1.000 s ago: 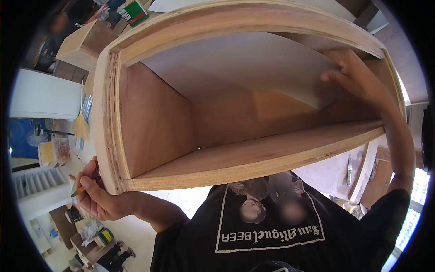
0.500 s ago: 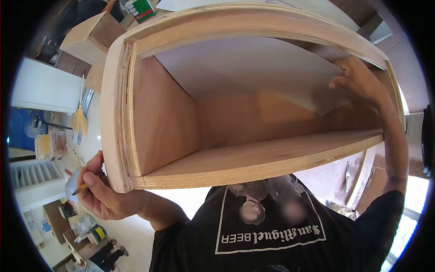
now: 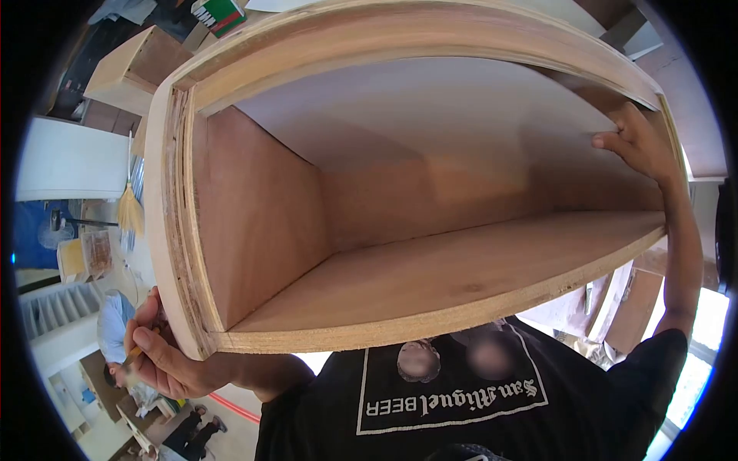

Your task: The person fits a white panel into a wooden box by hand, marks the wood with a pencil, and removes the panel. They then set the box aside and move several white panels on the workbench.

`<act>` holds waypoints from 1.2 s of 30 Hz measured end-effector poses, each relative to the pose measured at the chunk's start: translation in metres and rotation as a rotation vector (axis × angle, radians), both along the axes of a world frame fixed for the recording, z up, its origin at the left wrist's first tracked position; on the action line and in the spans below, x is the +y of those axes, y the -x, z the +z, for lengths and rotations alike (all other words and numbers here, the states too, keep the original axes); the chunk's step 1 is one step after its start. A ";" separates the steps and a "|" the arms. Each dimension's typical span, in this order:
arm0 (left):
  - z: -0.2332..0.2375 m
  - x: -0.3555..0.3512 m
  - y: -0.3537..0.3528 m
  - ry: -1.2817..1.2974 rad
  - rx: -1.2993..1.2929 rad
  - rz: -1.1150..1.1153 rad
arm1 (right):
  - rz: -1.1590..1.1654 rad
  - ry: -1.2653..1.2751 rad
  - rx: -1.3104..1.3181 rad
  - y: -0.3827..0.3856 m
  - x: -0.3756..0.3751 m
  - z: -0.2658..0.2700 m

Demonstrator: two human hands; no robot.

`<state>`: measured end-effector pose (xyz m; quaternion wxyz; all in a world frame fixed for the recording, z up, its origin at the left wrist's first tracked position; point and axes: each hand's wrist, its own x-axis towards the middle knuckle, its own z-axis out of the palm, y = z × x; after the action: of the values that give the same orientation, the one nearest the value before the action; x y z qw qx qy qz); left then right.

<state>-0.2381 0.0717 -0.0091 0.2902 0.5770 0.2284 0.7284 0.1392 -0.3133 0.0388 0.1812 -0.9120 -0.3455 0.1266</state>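
Observation:
A wooden box with an open front fills the middle of the view, its plywood edges bare. Inside, a thin pale sheet lies curved along the upper side. My right hand reaches into the box's right end, thumb and fingers pinching the sheet's right edge. Close to the box's lower left corner is my left hand, its fingers closed around a thin yellowish stick like a pencil. The fingertips of my left hand are partly hidden behind the box's edge.
A second wooden box and a green can are at the upper left. Below them are a broom and a blue area with a fan. Another person in a light shirt is at the lower left.
The box has shifted left and appears larger. My right hand has moved right with the sheet's edge, and my left hand sits slightly lower. More of the other person shows at the left.

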 end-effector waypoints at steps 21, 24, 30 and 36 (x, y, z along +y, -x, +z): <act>0.003 -0.003 -0.009 -0.032 0.055 0.147 | -0.015 0.265 0.018 0.016 0.011 0.019; 0.000 0.000 -0.005 -0.059 0.055 0.118 | -0.047 0.327 0.110 -0.001 0.005 0.017; 0.001 -0.002 -0.004 -0.021 0.033 0.097 | -0.161 0.333 -0.098 0.010 0.006 0.021; 0.003 -0.005 -0.004 -0.020 0.021 -0.020 | -0.070 0.316 -0.212 0.004 -0.012 0.027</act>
<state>-0.2344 0.0671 -0.0060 0.2895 0.5898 0.2184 0.7216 0.1351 -0.3250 0.0657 0.0026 -0.9488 -0.3065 0.0764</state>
